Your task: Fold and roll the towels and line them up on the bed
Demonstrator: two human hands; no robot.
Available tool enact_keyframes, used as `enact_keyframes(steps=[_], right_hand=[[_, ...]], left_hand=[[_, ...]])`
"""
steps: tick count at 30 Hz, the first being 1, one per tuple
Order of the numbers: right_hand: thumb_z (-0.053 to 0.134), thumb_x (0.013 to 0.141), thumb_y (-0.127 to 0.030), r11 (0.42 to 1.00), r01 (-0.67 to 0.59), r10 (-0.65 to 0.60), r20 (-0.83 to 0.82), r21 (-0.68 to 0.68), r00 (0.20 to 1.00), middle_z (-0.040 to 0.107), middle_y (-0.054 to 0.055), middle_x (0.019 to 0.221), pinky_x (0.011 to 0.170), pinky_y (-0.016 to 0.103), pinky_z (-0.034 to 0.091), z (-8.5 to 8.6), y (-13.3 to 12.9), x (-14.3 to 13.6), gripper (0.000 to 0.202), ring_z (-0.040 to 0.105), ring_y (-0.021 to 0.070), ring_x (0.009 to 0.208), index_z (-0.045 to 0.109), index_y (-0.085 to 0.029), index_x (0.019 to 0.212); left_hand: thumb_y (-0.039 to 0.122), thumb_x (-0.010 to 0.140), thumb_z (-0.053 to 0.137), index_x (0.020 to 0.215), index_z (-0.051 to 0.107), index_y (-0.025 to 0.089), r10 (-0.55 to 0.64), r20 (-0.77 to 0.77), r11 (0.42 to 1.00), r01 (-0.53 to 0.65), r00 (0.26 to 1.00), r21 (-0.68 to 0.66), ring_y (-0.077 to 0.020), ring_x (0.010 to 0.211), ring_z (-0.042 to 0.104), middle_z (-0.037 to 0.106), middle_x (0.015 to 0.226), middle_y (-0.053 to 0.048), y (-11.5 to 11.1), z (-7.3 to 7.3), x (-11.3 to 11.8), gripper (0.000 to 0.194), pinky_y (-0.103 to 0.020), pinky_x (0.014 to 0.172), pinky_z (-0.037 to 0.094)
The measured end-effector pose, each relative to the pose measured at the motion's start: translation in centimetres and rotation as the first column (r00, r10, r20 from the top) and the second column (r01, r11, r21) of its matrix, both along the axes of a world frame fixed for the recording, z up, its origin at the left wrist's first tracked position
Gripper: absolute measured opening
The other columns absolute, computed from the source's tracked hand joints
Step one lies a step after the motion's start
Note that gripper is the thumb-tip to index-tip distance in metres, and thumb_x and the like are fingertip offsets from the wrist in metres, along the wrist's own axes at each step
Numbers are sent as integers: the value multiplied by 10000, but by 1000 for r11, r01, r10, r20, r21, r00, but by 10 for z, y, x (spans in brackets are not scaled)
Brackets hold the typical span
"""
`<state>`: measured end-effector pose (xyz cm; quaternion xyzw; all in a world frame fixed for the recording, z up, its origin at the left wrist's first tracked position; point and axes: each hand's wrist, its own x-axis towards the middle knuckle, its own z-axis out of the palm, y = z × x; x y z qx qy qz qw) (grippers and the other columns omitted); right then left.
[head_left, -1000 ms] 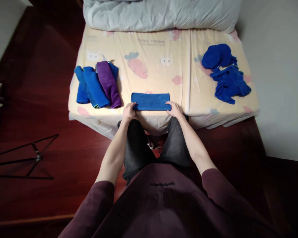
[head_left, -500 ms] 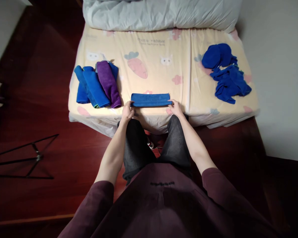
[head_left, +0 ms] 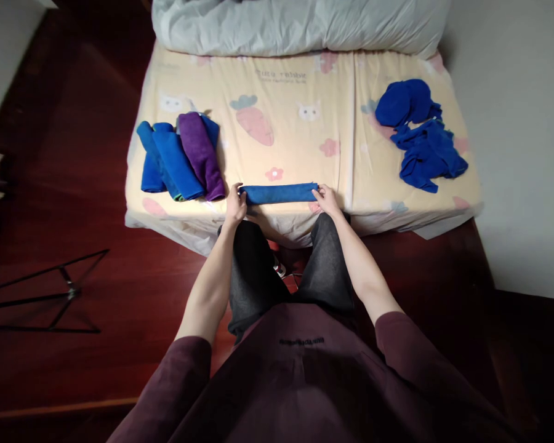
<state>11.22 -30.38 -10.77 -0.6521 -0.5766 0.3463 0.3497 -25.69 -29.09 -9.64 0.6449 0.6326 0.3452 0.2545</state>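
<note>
A blue cloth (head_left: pixel 279 193), folded into a narrow strip, lies near the front edge of the bed (head_left: pixel 295 147). My left hand (head_left: pixel 236 203) grips its left end, and my right hand (head_left: pixel 325 199) has fingers closed on its right end. Left of my left hand lies a group of folded cloths, several blue (head_left: pixel 178 163) and one purple (head_left: pixel 202 154). Toward the bed's right side are crumpled blue cloths (head_left: pixel 427 154) in a loose heap.
A pale quilt (head_left: pixel 300 27) runs along the bed's far side. On the red-brown floor (head_left: pixel 120 295) at the left stand black tripod legs (head_left: pixel 69 292). A white wall (head_left: pixel 512 154) rises at the right.
The far part of the blue cloth has been folded toward me, making the strip narrower. Both hands stay at its ends; my left hand has shifted slightly.
</note>
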Motion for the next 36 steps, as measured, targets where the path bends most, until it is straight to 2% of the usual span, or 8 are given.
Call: enact_keyframes(steps=[3,10,18,23,27,31,34,36], right_hand=[[644,925,-481,1000,16,-16,16,-1,1000,782,44,880,835,334,600,-2,0,1,297,748,217,857,714,-205,1009],[724,905,-400,996,81,-77,106,-29,991,813,46,954,896,354,599,-1,-1,1,183,782,241,941,767,-224,926],[767,846,-371,992,124,-121,127,-21,984,812,45,1026,935,378,610,-5,1,2,183,786,247,1007,774,-230,961],[760,834,-392,990,137,-136,78,-15,988,803,39,946,888,357,617,-6,0,1,178,790,235,936,751,-221,883],[766,816,-390,988,150,-147,103,-24,984,777,31,870,866,365,618,-4,-1,1,169,775,236,886,727,-226,828],[765,805,-329,993,119,-121,142,24,982,771,42,905,915,394,611,4,-3,0,147,756,243,907,734,-224,903],[726,822,-267,992,67,-85,170,110,982,776,68,1055,1016,420,583,10,-4,-2,224,734,251,1023,739,-224,1041],[676,851,-233,989,15,-42,188,144,981,766,80,1150,1071,434,556,12,-5,-4,257,715,257,1103,739,-223,1101]], left_hand=[[279,979,465,1313,591,171,24,-16,999,-25,1000,-22,-288,1261,639,673,1326,-176,2,-3,-2,372,-435,1131,485],[301,975,484,1170,649,185,69,-60,996,-73,996,-59,-290,1131,685,740,1158,-155,3,-3,-1,280,-427,1066,501],[348,980,533,1132,620,190,169,-57,974,-176,984,-143,-276,982,716,743,1001,-130,6,-7,-2,236,-407,978,532],[355,969,562,1093,616,190,188,-59,969,-195,980,-151,-265,958,715,742,990,-122,7,-11,-4,213,-388,965,535],[359,953,582,1100,627,190,205,-52,966,-210,977,-150,-263,952,715,733,979,-116,6,-12,-6,228,-386,960,544],[380,899,625,1105,648,175,180,-82,965,-192,980,-178,-289,1044,706,729,1051,-150,5,-11,-9,291,-431,1026,533],[428,864,660,1099,660,162,143,-104,962,-163,984,-217,-331,1151,686,725,1125,-192,3,-8,-10,355,-485,1093,500],[448,847,685,1052,667,171,148,-93,957,-167,985,-236,-344,1153,691,743,1080,-184,1,-5,-10,345,-493,1092,501]])
